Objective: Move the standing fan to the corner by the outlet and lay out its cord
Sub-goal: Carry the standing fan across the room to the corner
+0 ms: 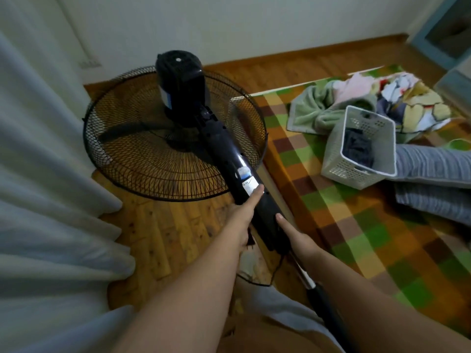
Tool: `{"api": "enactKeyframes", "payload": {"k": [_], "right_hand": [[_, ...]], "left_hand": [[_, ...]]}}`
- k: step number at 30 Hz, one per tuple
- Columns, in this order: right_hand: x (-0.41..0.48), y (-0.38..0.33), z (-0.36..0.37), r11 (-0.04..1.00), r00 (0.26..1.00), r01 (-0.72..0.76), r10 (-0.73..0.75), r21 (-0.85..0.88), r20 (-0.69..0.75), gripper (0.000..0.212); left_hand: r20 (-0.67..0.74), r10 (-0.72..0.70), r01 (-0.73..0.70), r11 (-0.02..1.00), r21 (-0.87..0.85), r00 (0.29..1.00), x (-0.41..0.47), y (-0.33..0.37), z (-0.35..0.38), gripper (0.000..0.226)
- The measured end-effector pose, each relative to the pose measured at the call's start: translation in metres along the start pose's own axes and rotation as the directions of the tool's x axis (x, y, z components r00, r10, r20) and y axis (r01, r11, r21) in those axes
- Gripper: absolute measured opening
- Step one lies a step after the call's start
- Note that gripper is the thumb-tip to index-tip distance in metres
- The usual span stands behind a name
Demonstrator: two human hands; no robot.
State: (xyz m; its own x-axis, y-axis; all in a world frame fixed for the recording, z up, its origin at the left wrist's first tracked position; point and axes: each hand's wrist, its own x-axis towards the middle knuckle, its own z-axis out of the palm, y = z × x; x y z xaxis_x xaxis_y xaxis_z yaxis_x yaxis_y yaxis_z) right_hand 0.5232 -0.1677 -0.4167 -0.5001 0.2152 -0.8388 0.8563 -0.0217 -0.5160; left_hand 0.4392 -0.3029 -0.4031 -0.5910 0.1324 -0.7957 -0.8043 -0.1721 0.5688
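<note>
Fingers: left hand (242,212) and right hand (293,235) grasp fan (229,149) column | base hidden | cord (276,270) partly visible

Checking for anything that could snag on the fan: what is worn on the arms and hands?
Nothing, as far as the view shows. Both forearms are bare, with no sleeves in frame. The left hand and right hand have no gloves, and no watch, ring or band is visible on them.

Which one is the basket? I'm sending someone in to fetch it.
Start at the bed with the green and orange checked cover, right of the fan. On it, beside the crumpled green towel, sits a pale grey plastic basket. It is the only rigid perforated thing there, holding dark cloth.
</note>
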Motion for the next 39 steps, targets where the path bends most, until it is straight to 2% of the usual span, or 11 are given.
{"api": "enactKeyframes", "payload": {"k": [2,5,10,13,16,29,36,39], "right_hand": [[0.018,-0.011,0.002,1.0,1.0,0.0,0.0,-0.012,0.029,0.082],[0.044,-0.029,0.003,0.999,0.999,-0.003,0.005,-0.04,0.041,0.106],[0.076,-0.078,-0.012,0.999,0.998,-0.038,0.039,-0.036,0.045,0.12],[0.093,-0.107,-0.022,1.0,0.995,-0.021,0.023,-0.018,0.1,0.126],[0.113,-0.131,-0.024,0.999,0.997,0.004,-0.002,-0.032,0.075,0.132],[0.158,-0.231,-0.006,0.997,1.0,-0.009,0.011,-0.072,0.025,0.114],[0.182,-0.306,0.055,0.993,0.997,-0.077,0.076,-0.093,-0.02,0.103],[0.192,-0.343,0.093,0.992,0.996,-0.083,0.08,-0.097,-0.034,0.108]], "left_hand": [[-0.016,-0.03,0.029,0.999,-0.036,0.999,0.009,0.004,0.007,0.129],[-0.111,-0.032,0.031,0.999,-0.012,0.993,0.033,0.022,0.02,0.109],[-0.205,-0.107,0.117,0.993,0.035,0.973,0.07,0.068,0.056,0.108],[-0.232,-0.115,0.123,0.992,0.021,0.966,0.092,0.096,0.073,0.106],[-0.263,-0.12,0.117,0.993,-0.027,0.957,0.111,0.123,0.086,0.101],[-0.242,-0.097,0.097,0.995,-0.014,0.965,0.179,0.207,0.085,0.109],[-0.218,-0.075,0.079,0.997,0.014,0.973,0.226,0.282,0.038,0.102],[-0.213,-0.086,0.09,0.996,0.009,0.973,0.247,0.325,0.01,0.1]]}}
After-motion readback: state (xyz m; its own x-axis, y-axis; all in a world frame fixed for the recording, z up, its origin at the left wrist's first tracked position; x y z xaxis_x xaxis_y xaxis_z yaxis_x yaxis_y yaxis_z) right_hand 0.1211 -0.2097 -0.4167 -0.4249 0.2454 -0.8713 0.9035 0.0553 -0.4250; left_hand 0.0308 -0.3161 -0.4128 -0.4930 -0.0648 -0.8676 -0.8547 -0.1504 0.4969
